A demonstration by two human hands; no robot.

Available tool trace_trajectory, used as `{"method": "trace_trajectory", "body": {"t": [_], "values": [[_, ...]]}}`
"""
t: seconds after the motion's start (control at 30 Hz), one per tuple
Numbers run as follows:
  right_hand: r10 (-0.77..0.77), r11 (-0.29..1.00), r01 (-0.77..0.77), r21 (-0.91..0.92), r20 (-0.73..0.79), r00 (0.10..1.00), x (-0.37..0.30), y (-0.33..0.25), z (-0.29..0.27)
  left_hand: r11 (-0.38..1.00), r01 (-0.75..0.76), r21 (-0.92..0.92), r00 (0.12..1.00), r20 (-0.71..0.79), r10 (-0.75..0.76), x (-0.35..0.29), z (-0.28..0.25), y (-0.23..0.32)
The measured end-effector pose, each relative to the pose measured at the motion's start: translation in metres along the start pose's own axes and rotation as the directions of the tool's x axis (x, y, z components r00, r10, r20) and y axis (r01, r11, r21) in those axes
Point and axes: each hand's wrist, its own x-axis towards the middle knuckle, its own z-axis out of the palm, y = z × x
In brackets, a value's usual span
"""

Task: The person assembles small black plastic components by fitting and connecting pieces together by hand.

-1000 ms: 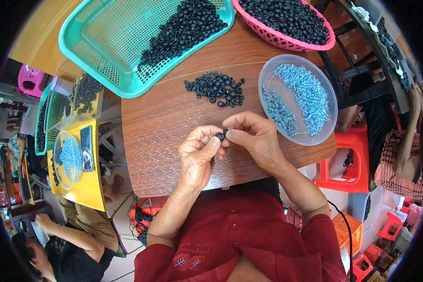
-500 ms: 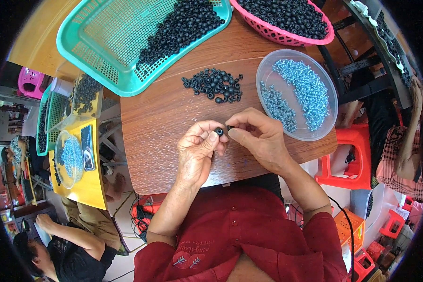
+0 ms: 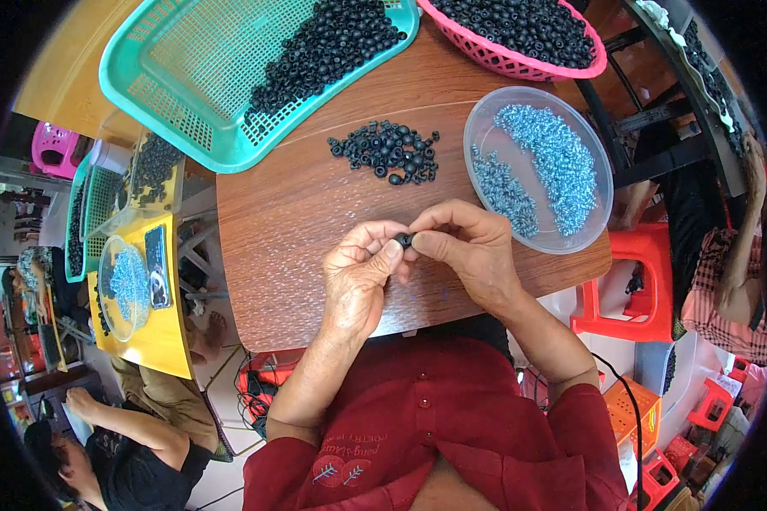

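Above the brown table [image 3: 273, 255], the thumb and fingers of my left hand [image 3: 358, 268] are closed on a small, round black hollow part [image 3: 403, 240]. My right hand [image 3: 467, 247] pinches at the same part from the right, fingertips meeting those of the left. The small dark piece in the right fingertips is now hidden behind them. A loose pile of black parts [image 3: 388, 152], round hollow ones and smaller ones, lies beyond my hands. To the right is a clear round tray [image 3: 533, 237] with two heaps of small light-blue pieces [image 3: 562, 166].
A green mesh basket [image 3: 170, 77] and a pink basket [image 3: 486, 61], both with black parts, stand at the far side. A red stool [image 3: 631, 319] is at the right. Leftward, a person [image 3: 145, 434] sits near a yellow table [image 3: 158, 349] with another clear tray [image 3: 112, 319].
My right fingertips have moved left and brought their small dark piece against the round black part. The gap between my two hands has closed.
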Motion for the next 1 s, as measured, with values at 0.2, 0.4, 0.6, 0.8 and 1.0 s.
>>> {"method": "trace_trajectory", "body": {"t": [0.2,0.4,0.6,0.8,1.0], "values": [[-0.014,1.0,0.014,0.001,-0.043,0.999,-0.004,0.005,-0.002,1.0,-0.001,0.013,1.0,-0.009,0.001,0.001,0.001,0.0],[-0.2,0.96,0.191,-0.206,-0.022,0.98,-0.004,0.006,-0.003,1.0,0.028,-0.012,1.0,-0.011,-0.028,0.001,0.003,0.001],[-0.197,0.969,0.193,-0.154,-0.008,0.98,-0.004,0.013,-0.004,0.999,0.05,-0.014,0.998,-0.026,-0.05,0.0,0.003,0.0],[-0.242,0.935,0.242,-0.259,0.032,0.97,-0.003,0.011,-0.009,0.993,0.114,-0.04,0.993,0.004,-0.114,0.0,0.001,0.003],[-0.434,0.775,0.454,-0.44,0.152,0.888,0.003,0.01,-0.012,0.953,0.268,-0.138,0.963,0.017,-0.269,0.0,0.0,0.008]]}}
